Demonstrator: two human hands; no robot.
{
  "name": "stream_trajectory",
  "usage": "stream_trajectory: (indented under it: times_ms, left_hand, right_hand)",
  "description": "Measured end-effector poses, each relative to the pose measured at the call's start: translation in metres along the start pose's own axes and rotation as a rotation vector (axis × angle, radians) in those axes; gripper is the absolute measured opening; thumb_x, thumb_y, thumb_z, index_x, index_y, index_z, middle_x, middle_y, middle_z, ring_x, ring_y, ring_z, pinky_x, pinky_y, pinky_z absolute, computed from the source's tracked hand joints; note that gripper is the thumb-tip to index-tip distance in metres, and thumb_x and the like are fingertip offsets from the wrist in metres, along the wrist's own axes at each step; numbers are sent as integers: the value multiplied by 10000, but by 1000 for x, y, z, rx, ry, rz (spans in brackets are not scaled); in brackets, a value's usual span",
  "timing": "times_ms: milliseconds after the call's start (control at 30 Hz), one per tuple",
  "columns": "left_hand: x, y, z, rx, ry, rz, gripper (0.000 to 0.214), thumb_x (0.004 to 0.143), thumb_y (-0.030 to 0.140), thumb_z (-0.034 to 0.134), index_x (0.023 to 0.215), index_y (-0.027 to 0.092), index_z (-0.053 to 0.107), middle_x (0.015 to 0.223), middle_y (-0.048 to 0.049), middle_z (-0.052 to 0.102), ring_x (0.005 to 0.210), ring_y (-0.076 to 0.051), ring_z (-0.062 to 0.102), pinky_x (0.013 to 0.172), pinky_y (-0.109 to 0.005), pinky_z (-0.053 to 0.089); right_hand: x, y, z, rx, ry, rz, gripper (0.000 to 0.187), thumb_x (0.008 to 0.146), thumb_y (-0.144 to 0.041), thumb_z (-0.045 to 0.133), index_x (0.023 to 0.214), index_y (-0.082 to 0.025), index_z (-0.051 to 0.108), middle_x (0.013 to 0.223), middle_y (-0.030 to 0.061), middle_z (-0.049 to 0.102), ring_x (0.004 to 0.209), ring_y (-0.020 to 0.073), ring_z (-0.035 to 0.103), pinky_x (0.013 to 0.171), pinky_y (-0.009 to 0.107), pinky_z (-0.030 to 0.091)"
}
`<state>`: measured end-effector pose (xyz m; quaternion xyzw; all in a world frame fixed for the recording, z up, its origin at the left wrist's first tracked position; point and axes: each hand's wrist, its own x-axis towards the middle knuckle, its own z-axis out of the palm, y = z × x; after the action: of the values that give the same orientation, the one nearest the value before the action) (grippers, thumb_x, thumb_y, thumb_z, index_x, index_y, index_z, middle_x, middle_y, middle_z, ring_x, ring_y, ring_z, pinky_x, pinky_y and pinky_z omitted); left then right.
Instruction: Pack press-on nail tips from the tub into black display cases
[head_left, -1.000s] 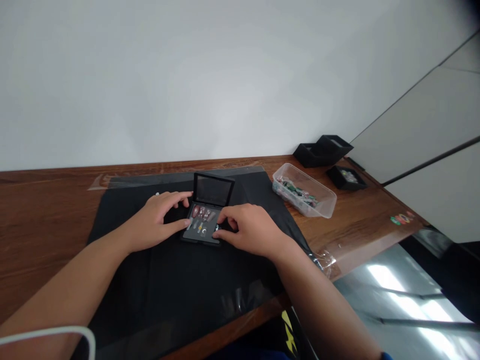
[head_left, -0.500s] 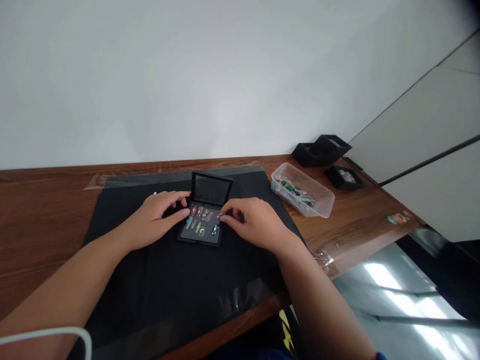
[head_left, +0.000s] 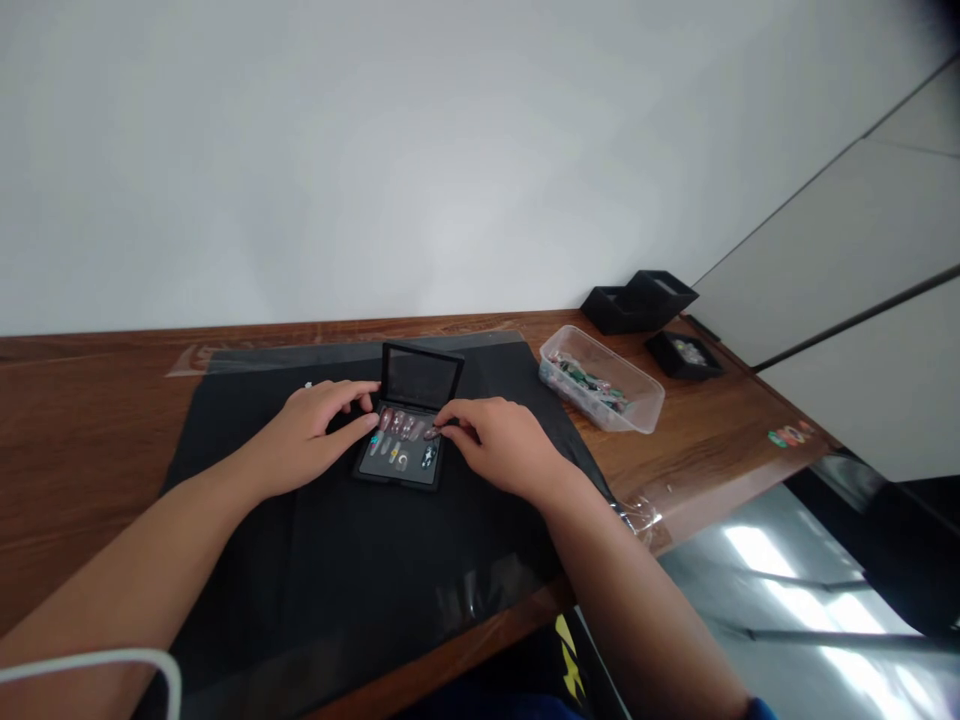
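— Up from the lower corner of the case since a second ago! Now the bare right hand point(head_left: 499, 445) works at the far row's right end, and the dark oval piece with pale marks point(head_left: 428, 457) it was partly covering shows plainly.

— And what's it gripping?

— Thumb and forefinger are pinched on a small, glossy, reddish nail-shaped piece point(head_left: 431, 434), just inside the right edge of the flat black hinged case point(head_left: 416, 477). Whether it touches the grey bed, I can't tell.

— Give us the looks!

— Lid up, dark glossy panel in a black frame. Far row: slim shiny reddish-brown pieces point(head_left: 397, 421), some paler toward the right. Near row: one with turquoise, a greyish one, one with a yellow spot, one with a white crescent point(head_left: 403, 460), then that dark oval.

— Left hand point(head_left: 319, 435)?

— Loosely spread, clutching nothing: thumb at the case's left edge, forefinger beside the raised lid. The case lies between both hands on the black sheet point(head_left: 360, 560).

— Any lettering?

— Yellow marks point(head_left: 568, 655) below the table edge, and round coloured stickers point(head_left: 790, 436) at far right, too small to read.
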<state>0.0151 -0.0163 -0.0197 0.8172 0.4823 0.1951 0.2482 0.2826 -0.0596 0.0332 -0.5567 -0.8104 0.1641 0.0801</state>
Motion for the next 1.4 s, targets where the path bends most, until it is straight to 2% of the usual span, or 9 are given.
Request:
stream_trajectory:
  times_ms: [233, 433, 667, 800, 933, 1167, 1400]
  left_hand:
    - [0, -2, 1, -9, -1, -3, 552, 956, 619, 494, 1349, 246, 602, 1158, -77, 696, 1032, -287, 600, 1002, -503, 410]
    - [1, -3, 3, -1, 27, 3, 563, 944, 640, 500, 1324, 243, 624, 1126, -74, 707, 1007, -289, 615, 980, -487, 423]
    - [0, 0, 3, 8, 29, 1, 566, 956, 643, 471, 1307, 229, 632, 1096, -76, 707, 995, -292, 618, 956, -489, 427]
    - [0, -1, 3, 0, 32, -1, 564, 951, 650, 495, 1313, 239, 627, 1106, -68, 701, 1002, -287, 617, 973, -485, 416]
    - [0, -3, 4, -4, 26, 12, 562, 958, 647, 494, 1328, 242, 617, 1116, -70, 700, 1003, -284, 615, 975, -481, 410]
    - [0, -2, 3, 4, 25, 5, 558, 958, 656, 482, 1312, 249, 624, 1126, -72, 698, 1010, -288, 609, 976, -481, 402]
    - [0, -2, 1, -29, 11, 3, 554, 963, 649, 478, 1313, 246, 626, 1109, -66, 708, 997, -279, 615, 951, -460, 421]
  right_hand:
    - [3, -1, 6, -37, 67, -11, 209, 976, -264, 563, 1073, -304, 743, 1016, -1, 775, 901, 185, 678, 674, 277, 350]
    - [4, -8, 10, -6, 139, 98, 153, 939, -298, 603, 1024, -292, 730, 862, -17, 743, 734, 154, 623, 599, 270, 273]
    - [0, -14, 7, 91, 161, 146, 178, 823, -163, 563, 881, -258, 701, 722, -36, 677, 604, 121, 526, 575, 272, 234]
    - [0, -20, 11, 159, 164, 180, 94, 851, -313, 622, 863, -249, 690, 673, -37, 647, 578, 116, 514, 576, 268, 232]
    - [1, -24, 17, 140, 158, 202, 261, 867, -508, 661, 887, -250, 694, 667, -27, 639, 583, 124, 511, 577, 272, 219]
    - [2, -22, 21, 71, 146, 219, 276, 853, -513, 696, 962, -259, 694, 713, -13, 666, 635, 151, 551, 579, 275, 205]
    - [2, -20, 19, 148, 121, 216, 244, 868, -481, 681, 965, -258, 697, 708, -29, 671, 623, 130, 553, 583, 272, 229]
